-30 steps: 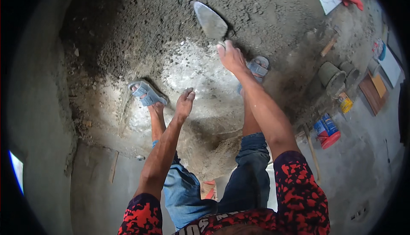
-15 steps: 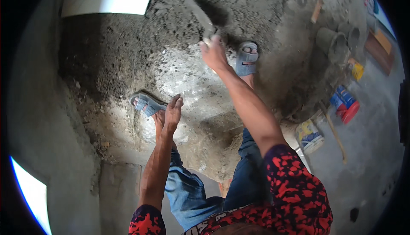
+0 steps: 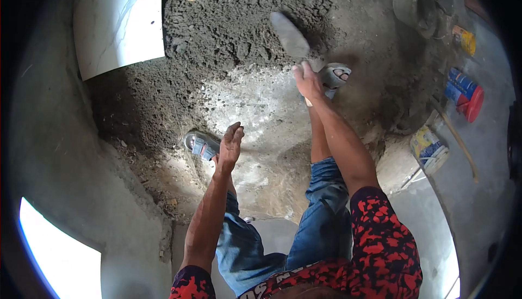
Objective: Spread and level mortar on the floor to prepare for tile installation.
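Note:
My right hand [image 3: 310, 82] grips a trowel, closed round its handle beside my right sandal [image 3: 333, 76]. The broad grey trowel blade [image 3: 290, 35] points away from me, over the rough wet mortar [image 3: 228, 27], slightly blurred; whether it touches the mortar I cannot tell. My left hand [image 3: 232, 145] hangs empty near my left sandal [image 3: 202, 144], with its fingers stretched out and smeared grey. Beyond it, at the far left, a large glossy white tile [image 3: 117, 24] with grey veins borders the mortar.
A rough wall [image 3: 60, 136] runs along the left. To the right stand two grey buckets [image 3: 413, 10], a yellow container [image 3: 465, 41], a blue-and-red tub [image 3: 465, 97] and a white-and-yellow pail [image 3: 429, 149]. A tool's long wooden handle [image 3: 458, 141] lies by the pail. A pale patch [image 3: 255, 108] lies between my feet.
The view has shifted, showing more of the tile. The trowel blade has turned from nearly edge-on to show its broad face, and come closer to my right foot. My left hand stays empty.

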Motion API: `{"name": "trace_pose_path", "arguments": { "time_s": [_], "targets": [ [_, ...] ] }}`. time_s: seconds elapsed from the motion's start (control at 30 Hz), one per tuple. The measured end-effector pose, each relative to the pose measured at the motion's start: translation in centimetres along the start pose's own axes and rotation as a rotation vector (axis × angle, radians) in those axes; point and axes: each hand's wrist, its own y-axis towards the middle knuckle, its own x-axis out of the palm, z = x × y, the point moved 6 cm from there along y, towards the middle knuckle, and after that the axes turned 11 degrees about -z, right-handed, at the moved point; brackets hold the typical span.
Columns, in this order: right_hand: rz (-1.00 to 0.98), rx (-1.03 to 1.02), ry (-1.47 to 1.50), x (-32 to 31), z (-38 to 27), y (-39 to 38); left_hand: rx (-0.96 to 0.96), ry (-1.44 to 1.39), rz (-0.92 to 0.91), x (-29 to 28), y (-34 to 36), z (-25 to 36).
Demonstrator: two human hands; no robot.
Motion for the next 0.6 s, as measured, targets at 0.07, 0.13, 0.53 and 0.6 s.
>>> {"name": "trace_pose_path", "arguments": {
  "time_s": [0.07, 0.13, 0.53, 0.6],
  "targets": [
    [-0.077, -0.09, -0.171, -1.3, -0.1, 1.1, -0.044, 0.016, 0.0, -0.2, 0.4, -0.5],
    [-0.251, -0.105, -0.427, -2.8, -1.9, 2.5, -0.073, 0.017, 0.099, -1.4, 0.0, -1.1],
    [0.07, -0.303, -0.734, -20.1, -1.3, 15.7, -0.129, 0.083, 0.022, 5.1, 1.6, -3.3],
    [0.045, -0.282, -0.698, -20.7, -1.7, 16.0, -0.135, 0.091, 0.018, 6.1, 2.4, -3.2]
  ]
}}
